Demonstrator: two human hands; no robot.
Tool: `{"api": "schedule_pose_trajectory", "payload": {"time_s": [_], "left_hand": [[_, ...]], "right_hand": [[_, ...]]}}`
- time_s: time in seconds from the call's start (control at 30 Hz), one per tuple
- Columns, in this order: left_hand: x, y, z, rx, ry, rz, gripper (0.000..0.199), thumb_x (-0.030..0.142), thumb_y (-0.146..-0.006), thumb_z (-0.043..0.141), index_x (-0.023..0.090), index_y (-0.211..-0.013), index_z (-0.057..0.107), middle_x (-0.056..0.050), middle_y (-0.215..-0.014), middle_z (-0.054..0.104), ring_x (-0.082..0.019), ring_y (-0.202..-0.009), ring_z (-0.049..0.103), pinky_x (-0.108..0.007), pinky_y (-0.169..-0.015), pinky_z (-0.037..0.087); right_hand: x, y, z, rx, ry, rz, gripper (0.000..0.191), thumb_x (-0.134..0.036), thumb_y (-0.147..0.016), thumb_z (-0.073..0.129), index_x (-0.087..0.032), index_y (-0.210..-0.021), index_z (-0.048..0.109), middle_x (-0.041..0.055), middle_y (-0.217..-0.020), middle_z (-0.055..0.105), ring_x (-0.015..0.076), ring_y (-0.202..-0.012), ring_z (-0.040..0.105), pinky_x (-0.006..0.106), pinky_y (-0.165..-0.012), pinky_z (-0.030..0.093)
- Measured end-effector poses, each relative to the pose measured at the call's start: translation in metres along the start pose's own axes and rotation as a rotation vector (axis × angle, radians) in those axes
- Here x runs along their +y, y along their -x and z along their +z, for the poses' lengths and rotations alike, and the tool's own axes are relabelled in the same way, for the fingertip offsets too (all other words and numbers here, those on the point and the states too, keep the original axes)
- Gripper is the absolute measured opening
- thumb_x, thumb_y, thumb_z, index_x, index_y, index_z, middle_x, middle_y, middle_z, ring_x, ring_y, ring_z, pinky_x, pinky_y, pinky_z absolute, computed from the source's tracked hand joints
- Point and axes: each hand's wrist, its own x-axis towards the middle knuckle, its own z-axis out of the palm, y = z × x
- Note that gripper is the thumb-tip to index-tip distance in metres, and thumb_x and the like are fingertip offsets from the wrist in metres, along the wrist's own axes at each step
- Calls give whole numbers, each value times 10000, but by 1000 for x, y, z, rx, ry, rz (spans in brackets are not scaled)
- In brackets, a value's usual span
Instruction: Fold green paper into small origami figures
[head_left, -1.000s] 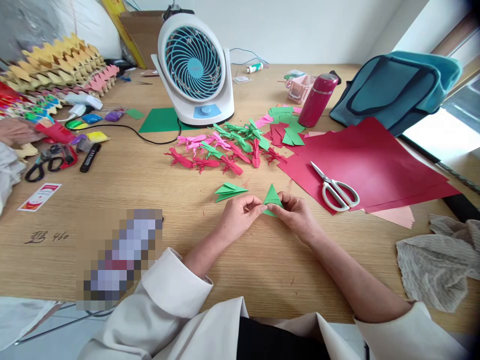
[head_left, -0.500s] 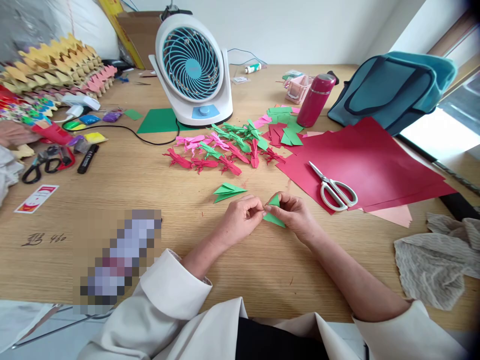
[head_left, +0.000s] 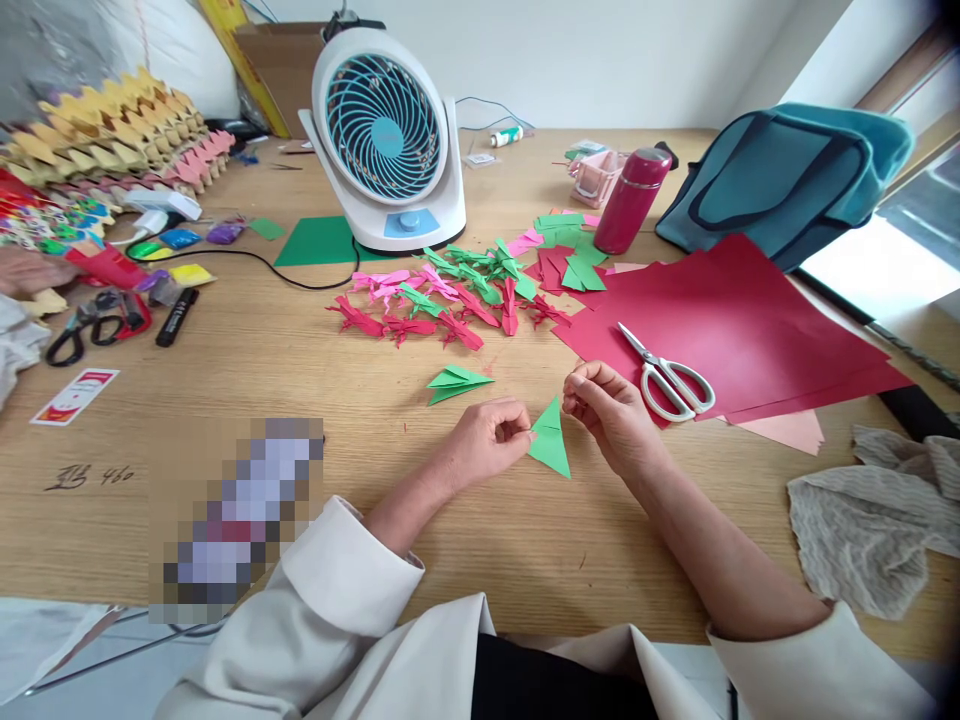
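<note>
My left hand (head_left: 491, 437) pinches the left edge of a green folded paper triangle (head_left: 550, 445) above the table. The paper's point faces up and its wider end slants down to the right. Just right of the paper is my right hand (head_left: 609, 405), apart from it, with fingers curled and the thumb close to the index finger; nothing shows in them. Another green folded paper (head_left: 457, 382), layered and pointed, lies beyond my left hand. Further back spreads a group of small folded paper figures in red (head_left: 409, 328), pink (head_left: 384, 285) and green (head_left: 480, 275).
White-handled scissors (head_left: 675, 385) lie on large red sheets (head_left: 750, 330) at right, near a red bottle (head_left: 632, 205) and a teal bag (head_left: 772, 185). A fan (head_left: 386, 140) stands at the back. Black scissors (head_left: 82, 335), a marker (head_left: 176, 318) and another person's hand (head_left: 34, 272) are at left.
My right hand has let go of the green paper and moved a little up and right. The paper has turned in my left hand, showing more of its face.
</note>
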Motion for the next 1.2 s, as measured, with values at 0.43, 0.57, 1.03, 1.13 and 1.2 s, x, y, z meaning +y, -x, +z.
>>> {"api": "schedule_pose_trajectory", "payload": {"time_s": [0.43, 0.57, 1.03, 1.13, 1.2], "left_hand": [[-3, -4, -2, 152, 40, 40, 197, 244, -884, 529, 160, -707, 547, 16, -685, 525, -106, -657, 492, -213, -575, 366], [-1, -4, -1, 185, 39, 53, 188, 208, -866, 530, 162, -684, 525, 23, -666, 502, -97, -632, 472, -206, -551, 351], [-4, -5, -3, 202, 164, -20, 222, 288, -876, 555, 169, -695, 507, 30, -650, 482, -100, -615, 453, -221, -552, 363], [-5, -6, -4, 198, 176, -26, 235, 304, -876, 558, 171, -692, 500, 31, -642, 481, -101, -610, 459, -223, -552, 364], [-7, -7, -6, 202, 177, -31, 242, 315, -880, 555, 172, -692, 497, 34, -634, 472, -99, -605, 454, -222, -553, 366]], "right_hand": [[7, 2, 2, -335, 446, 7, 408, -554, -790, 694, -175, -707, 569, -47, -609, 428, 104, -591, 352, 267, -545, 274], [10, 3, 2, -385, 455, 16, 382, -531, -837, 655, -170, -747, 574, -46, -633, 422, 102, -602, 349, 265, -551, 272], [4, 0, 0, -359, 376, 93, 444, -565, -704, 763, -190, -644, 534, -36, -605, 468, 106, -586, 370, 268, -543, 277], [4, 0, 0, -354, 373, 94, 458, -585, -701, 758, -190, -642, 533, -43, -594, 458, 98, -567, 345, 267, -533, 262], [3, -1, 0, -341, 382, 82, 462, -600, -720, 736, -192, -648, 534, -42, -593, 457, 100, -564, 342, 265, -526, 260]]}}
